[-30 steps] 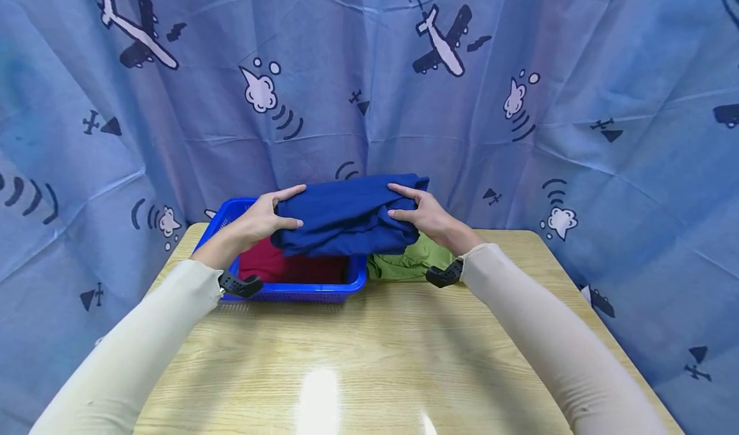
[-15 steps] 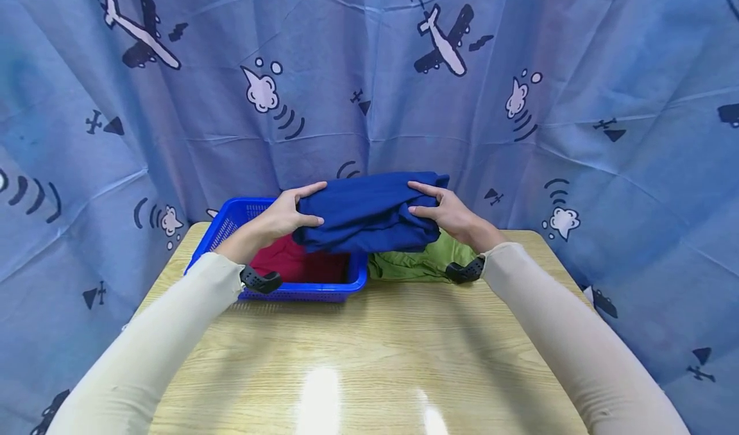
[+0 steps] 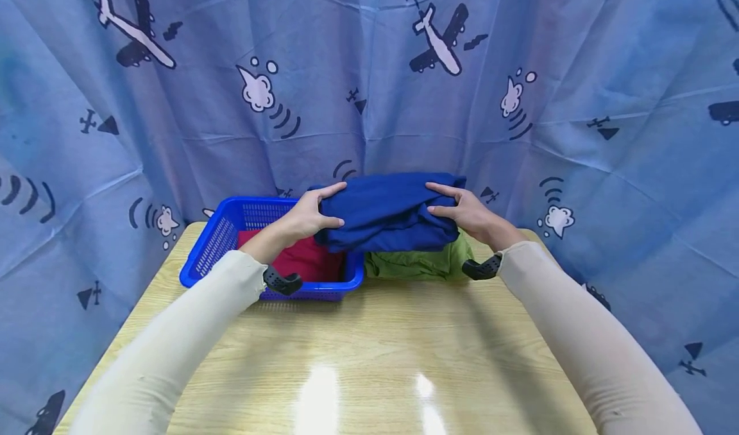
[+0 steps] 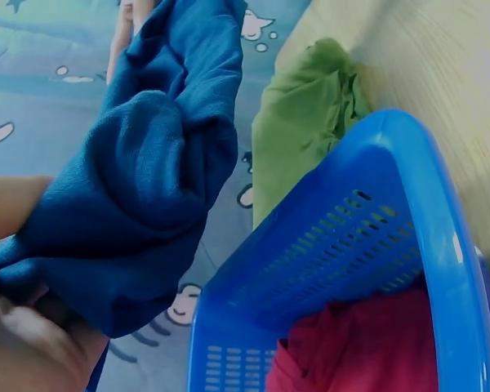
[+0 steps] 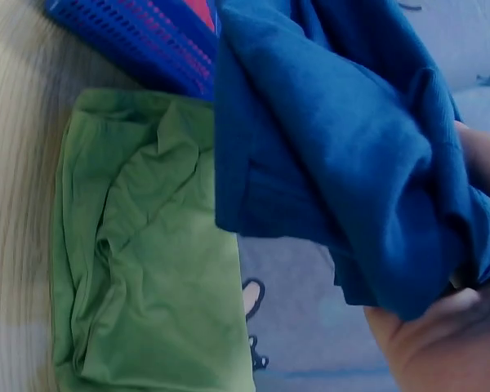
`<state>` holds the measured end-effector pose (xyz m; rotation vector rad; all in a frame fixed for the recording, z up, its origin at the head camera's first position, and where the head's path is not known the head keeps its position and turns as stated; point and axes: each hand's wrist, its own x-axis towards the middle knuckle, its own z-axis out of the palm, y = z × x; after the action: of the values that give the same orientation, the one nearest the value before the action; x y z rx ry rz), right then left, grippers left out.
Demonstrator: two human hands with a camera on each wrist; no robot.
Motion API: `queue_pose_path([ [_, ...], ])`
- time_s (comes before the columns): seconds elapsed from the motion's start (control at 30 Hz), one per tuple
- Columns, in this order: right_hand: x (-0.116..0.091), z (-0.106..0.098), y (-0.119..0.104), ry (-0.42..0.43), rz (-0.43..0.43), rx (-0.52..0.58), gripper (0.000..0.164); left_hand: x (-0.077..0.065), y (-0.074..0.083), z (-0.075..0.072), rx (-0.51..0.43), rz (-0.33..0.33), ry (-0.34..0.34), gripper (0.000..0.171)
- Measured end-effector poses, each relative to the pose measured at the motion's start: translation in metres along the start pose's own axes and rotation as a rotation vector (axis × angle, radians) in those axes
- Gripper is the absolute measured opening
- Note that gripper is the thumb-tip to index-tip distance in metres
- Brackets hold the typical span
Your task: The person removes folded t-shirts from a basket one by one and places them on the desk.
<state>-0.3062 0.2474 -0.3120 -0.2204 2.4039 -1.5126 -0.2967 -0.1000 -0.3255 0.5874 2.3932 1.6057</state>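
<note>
A folded dark blue cloth (image 3: 387, 210) hangs in the air between both hands. My left hand (image 3: 306, 215) grips its left end, thumb and index finger on the near face. On the opposite end, my right hand (image 3: 470, 215) holds it the same way. The cloth's folds (image 4: 147, 163) sag loosely in the left wrist view. Below it lies a folded green cloth (image 5: 155, 261) on the table, partly covered by the blue one in the head view. A crumpled red cloth (image 4: 367, 347) is inside a blue plastic basket (image 3: 199, 255), to the left.
The wooden table (image 3: 369, 345) reaches back to a blue curtain (image 3: 323, 88) printed with planes and clouds. The basket's right wall (image 4: 310, 237) stands close beside the green cloth. Each wrist wears a black strap (image 3: 283, 281).
Both hands have carried the blue cloth to the right, from partly over the basket to mostly above the green cloth. More of the basket's left side shows. Their grip stays the same.
</note>
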Motion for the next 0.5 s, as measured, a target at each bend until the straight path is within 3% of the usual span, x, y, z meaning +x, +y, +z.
queue_pose_path([
  [0.13,-0.001,-0.008,0.007,-0.007,0.005,0.015,0.065,0.005,0.002,0.009,0.058,0.000,-0.013,0.081],
  [0.5,-0.006,-0.026,0.016,-0.040,0.023,0.021,0.065,0.015,0.005,0.029,0.072,0.004,-0.041,0.082],
])
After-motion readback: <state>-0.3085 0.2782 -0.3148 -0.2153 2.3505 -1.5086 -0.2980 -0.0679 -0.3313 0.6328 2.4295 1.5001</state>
